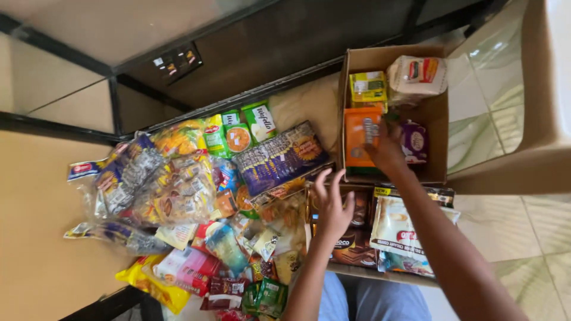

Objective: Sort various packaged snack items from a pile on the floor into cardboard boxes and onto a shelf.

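Head view: cardboard box (439, 113) holds snack packets (361, 135).

The right hand (386, 151) reaches into a cardboard box (437, 113) and touches an orange packet (358, 134) beside a purple pouch (414, 141). The left hand (331, 205), fingers spread and empty, hovers over brown packets (352, 244) next to a heap of snacks (178, 190) on the counter (35, 238).
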